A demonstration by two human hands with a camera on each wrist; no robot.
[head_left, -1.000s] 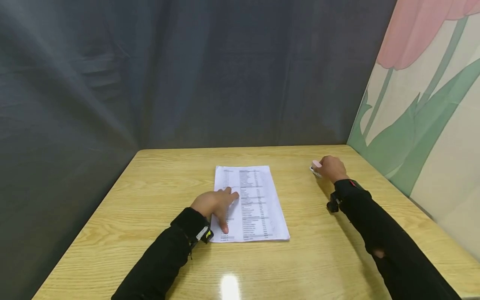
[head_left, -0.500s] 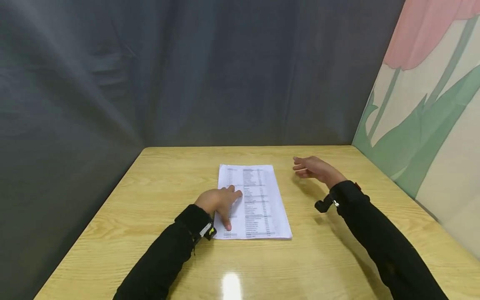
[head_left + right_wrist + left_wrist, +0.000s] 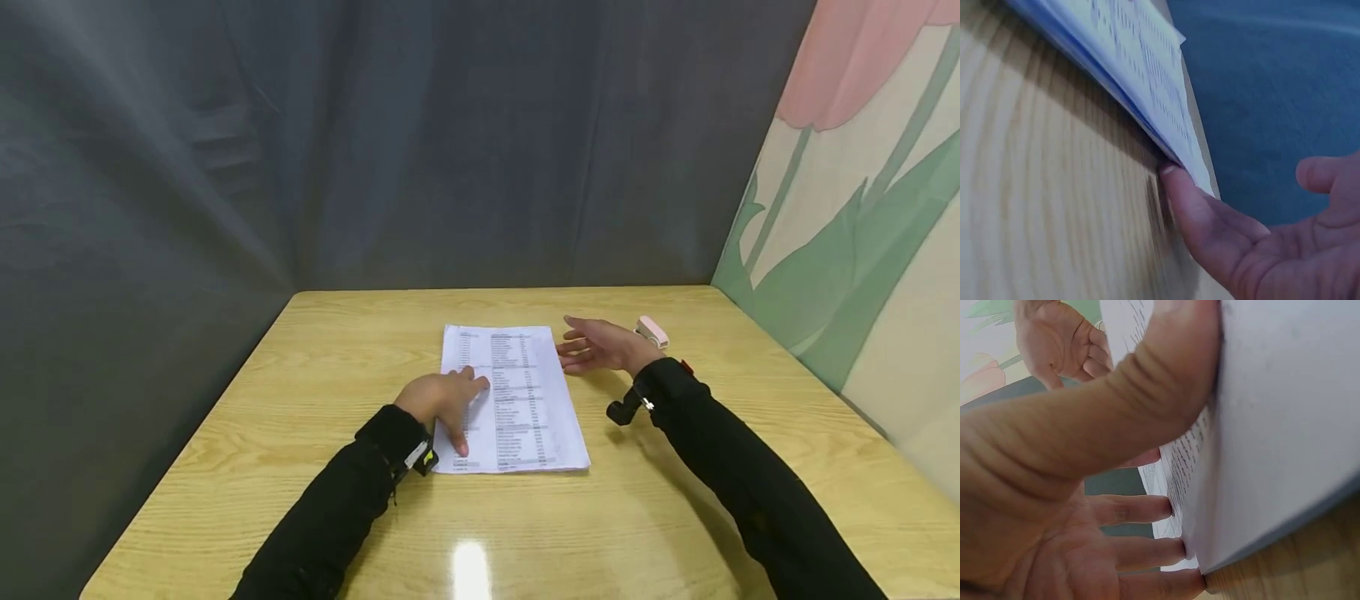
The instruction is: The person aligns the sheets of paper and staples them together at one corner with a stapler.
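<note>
The stack of printed sheets [image 3: 510, 398] lies near the middle of the wooden desk [image 3: 300, 467], long side running away from the person. The left hand [image 3: 442, 404] rests flat on the stack's left half, fingers straight and spread, pressing down and gripping nothing; the left wrist view shows the fingertips [image 3: 1166, 509] lying along the paper's edge. The right hand [image 3: 600, 346] is open, fingers extended toward the stack's upper right edge, and in the right wrist view one fingertip [image 3: 1175, 181] sits just under the lifted corner of the sheets [image 3: 1147, 75]. It holds nothing yet.

To do this well, I judge the left hand should hold its pressure so the stack does not slide, while the right fingers slip under only the sheets wanted, with the thumb coming down on top to pinch them. A shallow, slow entry avoids creasing the corner.

Compared with half a second ago, the right hand has come in from above the bare desk to the paper's edge. A second ago it was curled around a small pink object [image 3: 651, 331] farther right; that object now lies on the desk just beyond the right wrist, released. The left hand has stayed put on the paper.
</note>
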